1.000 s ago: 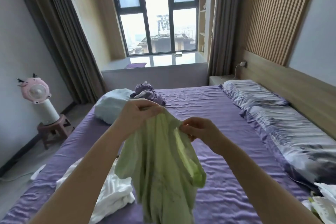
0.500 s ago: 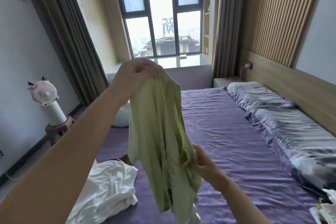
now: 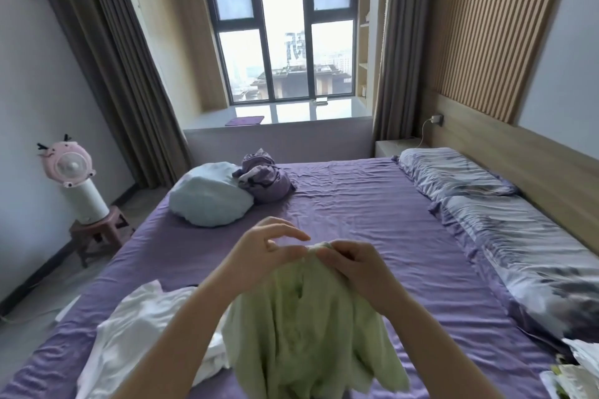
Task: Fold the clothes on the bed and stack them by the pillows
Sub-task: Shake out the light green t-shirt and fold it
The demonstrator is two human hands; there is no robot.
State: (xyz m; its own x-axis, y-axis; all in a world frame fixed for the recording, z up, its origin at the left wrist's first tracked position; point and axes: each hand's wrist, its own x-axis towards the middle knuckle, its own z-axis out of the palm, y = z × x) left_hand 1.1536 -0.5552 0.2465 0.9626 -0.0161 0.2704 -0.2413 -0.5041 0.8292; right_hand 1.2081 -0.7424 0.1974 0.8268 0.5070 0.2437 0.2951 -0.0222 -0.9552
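Note:
A light green garment [image 3: 308, 327] hangs in front of me over the purple bed [image 3: 372, 220]. My left hand [image 3: 262, 256] pinches its top edge between thumb and fingers. My right hand [image 3: 350, 266] grips the same top edge right beside it, so both hands meet at the middle. A crumpled white garment [image 3: 139, 334] lies on the bed at the lower left. A purple bundle of cloth [image 3: 264, 176] and a pale blue bundle [image 3: 209, 194] sit at the bed's far left. Two grey-patterned pillows [image 3: 453, 173] [image 3: 531, 256] lie along the headboard on the right.
A pink fan [image 3: 69, 165] stands on a small stool [image 3: 97, 233] left of the bed. White and green items [image 3: 577, 372] lie at the lower right corner. A window ledge [image 3: 291, 113] runs behind the bed, and a nightstand [image 3: 392, 147] stands by the far pillow.
My left hand has come down from high up, and my right hand has risen from the garment's lower part. Both now hold the green garment's top edge together.

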